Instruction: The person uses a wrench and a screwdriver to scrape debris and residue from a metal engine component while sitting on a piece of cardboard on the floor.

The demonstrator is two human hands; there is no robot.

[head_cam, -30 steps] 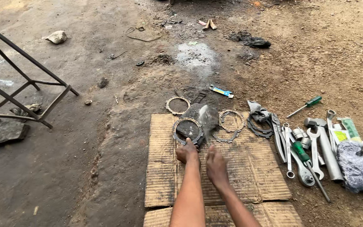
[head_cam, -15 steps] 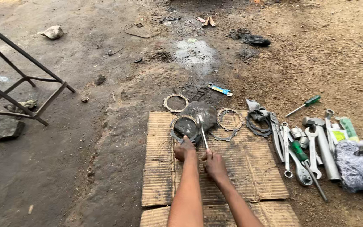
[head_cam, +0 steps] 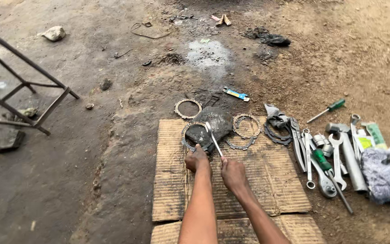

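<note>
The metal tool (head_cam: pixel 214 139), a slim spanner-like bar, slants up from the right hand (head_cam: pixel 232 173), whose grip is pinched round its lower end; its head rests on the dark round clutch part (head_cam: pixel 198 134) at the far edge of the cardboard sheet (head_cam: pixel 267 180). The left hand (head_cam: pixel 197 159) has its grip pressed down on the near rim of that part.

Around the part lie toothed friction rings: one (head_cam: pixel 188 108) on the dirt just beyond the cardboard's far left corner, two overlapping (head_cam: pixel 247 128) right of the part. A dark lump (head_cam: pixel 220 119) sits behind the tool's head.

Right of the cardboard, on bare earth, is a row of spanners and a ratchet (head_cam: pixel 323 162), one green-handled screwdriver (head_cam: pixel 327 110) and a grey cloth bundle (head_cam: pixel 386 174). Far left of the cardboard stands a metal frame (head_cam: pixel 21 86). The ground is packed, oil-stained dirt, outdoors.
</note>
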